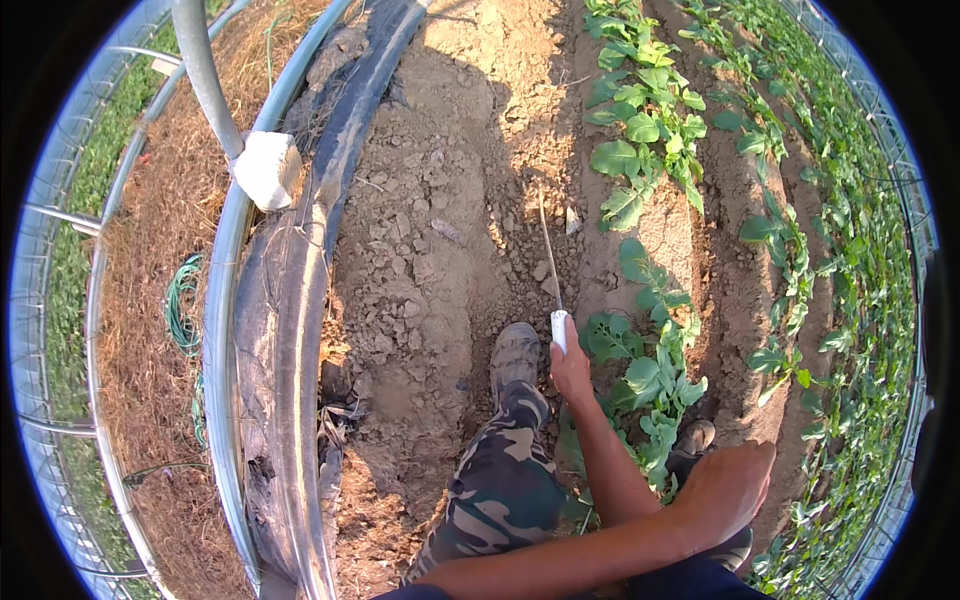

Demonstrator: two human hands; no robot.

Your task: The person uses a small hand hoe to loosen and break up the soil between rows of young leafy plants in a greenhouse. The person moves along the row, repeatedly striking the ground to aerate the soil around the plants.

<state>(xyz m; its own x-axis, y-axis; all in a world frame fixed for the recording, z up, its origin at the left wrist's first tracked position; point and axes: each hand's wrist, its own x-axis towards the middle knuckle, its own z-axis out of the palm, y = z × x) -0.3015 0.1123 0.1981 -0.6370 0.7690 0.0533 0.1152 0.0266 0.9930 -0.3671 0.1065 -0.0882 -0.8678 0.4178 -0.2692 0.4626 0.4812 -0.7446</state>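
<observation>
My right hand (573, 369) grips the white handle (559, 330) of a long, thin-bladed hand tool. Its narrow metal blade (550, 247) points away from me over the soil; whether the tip touches the ground is unclear. My left forearm crosses above the right one. At its end, my left hand (729, 484) is bent with its back up, and its fingers are mostly hidden. A row of broad-leaved green plants (652, 375) grows just right of my right hand. Some leaves sit close to my right wrist and forearm.
Dry, clumpy soil (420, 225) lies ahead and left. My shoe (515, 352) stands on it. A pale metal pipe (225, 300) and dark plastic sheeting (274, 300) run along the left, beside a white block (268, 171) and green twine (182, 307). More crop rows (862, 300) fill the right.
</observation>
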